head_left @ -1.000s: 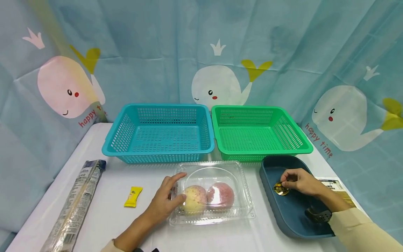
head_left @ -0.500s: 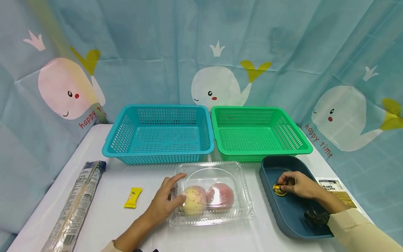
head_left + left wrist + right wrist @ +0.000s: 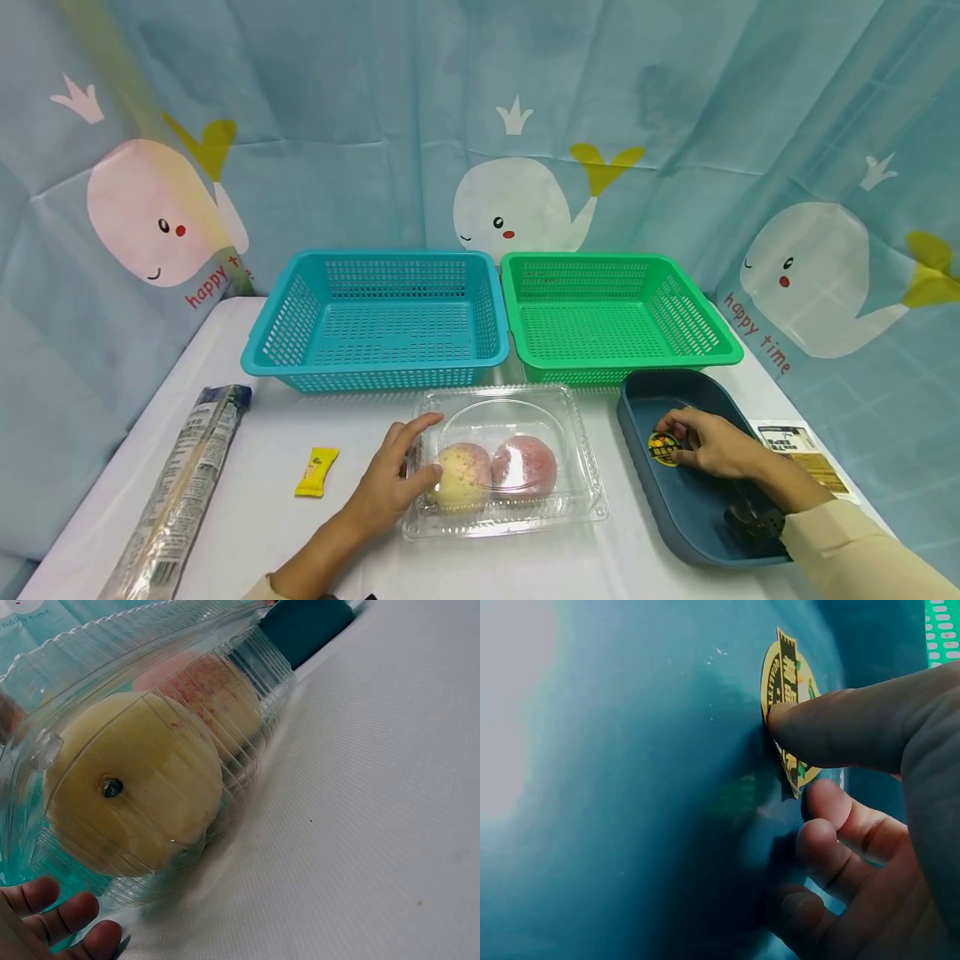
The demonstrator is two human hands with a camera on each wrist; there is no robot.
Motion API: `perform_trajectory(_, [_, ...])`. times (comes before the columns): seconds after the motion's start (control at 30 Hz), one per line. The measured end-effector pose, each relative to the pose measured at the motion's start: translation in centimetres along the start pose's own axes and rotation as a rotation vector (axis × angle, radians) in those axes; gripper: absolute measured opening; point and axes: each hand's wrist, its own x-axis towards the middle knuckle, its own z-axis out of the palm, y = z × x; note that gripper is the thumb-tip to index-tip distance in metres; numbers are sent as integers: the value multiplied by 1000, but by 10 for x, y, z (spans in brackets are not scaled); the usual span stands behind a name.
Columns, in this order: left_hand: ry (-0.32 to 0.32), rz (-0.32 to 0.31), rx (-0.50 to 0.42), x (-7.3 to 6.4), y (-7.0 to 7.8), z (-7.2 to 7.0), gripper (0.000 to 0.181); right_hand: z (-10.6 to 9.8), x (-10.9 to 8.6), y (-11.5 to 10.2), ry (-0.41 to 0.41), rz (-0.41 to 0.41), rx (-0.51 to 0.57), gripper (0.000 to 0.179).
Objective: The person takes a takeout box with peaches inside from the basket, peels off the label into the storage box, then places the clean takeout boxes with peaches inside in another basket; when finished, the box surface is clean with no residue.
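Observation:
In the head view, my right hand (image 3: 716,442) is inside a dark blue tray (image 3: 670,508). It pinches a round black-and-gold label (image 3: 663,449) between thumb and fingers, and the right wrist view shows the thumb across the label (image 3: 789,682). My left hand (image 3: 393,479) rests at the left side of a clear plastic clamshell box (image 3: 577,500), its fingers loosely spread. Inside the lidded box lie two round fruits, a yellowish one (image 3: 461,475) and a pink-red one (image 3: 524,465). The left wrist view shows several fingertips (image 3: 75,915) beside the box's corner.
A blue basket (image 3: 375,364) and a green basket (image 3: 630,362) stand side by side at the back. On the left lie a small yellow packet (image 3: 317,472) and a long silvery package (image 3: 183,492). A printed packet (image 3: 806,458) lies beyond the tray's right side.
My right hand has shifted slightly within the tray, and the label has tilted so that more of its face shows. The left hand and the clamshell box stay in place.

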Motion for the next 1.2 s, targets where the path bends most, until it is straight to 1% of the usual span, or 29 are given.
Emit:
perform_trajectory(0.13, [3, -2, 5, 0, 1, 0, 58, 0, -1, -1, 0, 53, -22, 37])
perform_trajectory(0.2, [6, -2, 7, 0, 1, 0, 58, 0, -1, -2, 3, 56, -23, 39])
perform_trajectory(0.27, [6, 3, 6, 0, 1, -1, 58, 1, -2, -1, 21, 32, -26, 39])
perform_trajectory(0.33, [6, 2, 1, 0, 2, -1, 59, 2, -2, -1, 45, -15, -41, 39])
perform_trajectory(0.4, [3, 1, 2, 0, 2, 0, 59, 4, -3, -1, 75, -63, -59, 41])
perform_trajectory(0.47, [2, -6, 6, -1, 1, 0, 60, 5, -3, 0, 108, -90, -80, 44])
perform_trajectory(0.63, [0, -12, 9, 0, 0, 1, 60, 7, -3, 0, 159, -68, -118, 51])
perform_trajectory(0.73, [-1, -11, 5, -1, 0, 1, 60, 7, -4, -1, 171, -60, -123, 53])
perform_trajectory(0.87, [-1, -7, 10, -1, 1, 1, 60, 6, -5, -3, 148, -70, -94, 45])
perform_trajectory(1.0, [-1, -1, 13, -1, 1, 1, 60, 4, -6, -4, 101, -65, -63, 31])
perform_trajectory(1.1, [-1, -1, 12, -1, 0, 1, 60, 2, -5, -5, 62, -36, -41, 24])
perform_trajectory(1.2, [-1, -6, 17, -1, 0, 1, 59, 1, -4, -5, 35, 8, -27, 24])
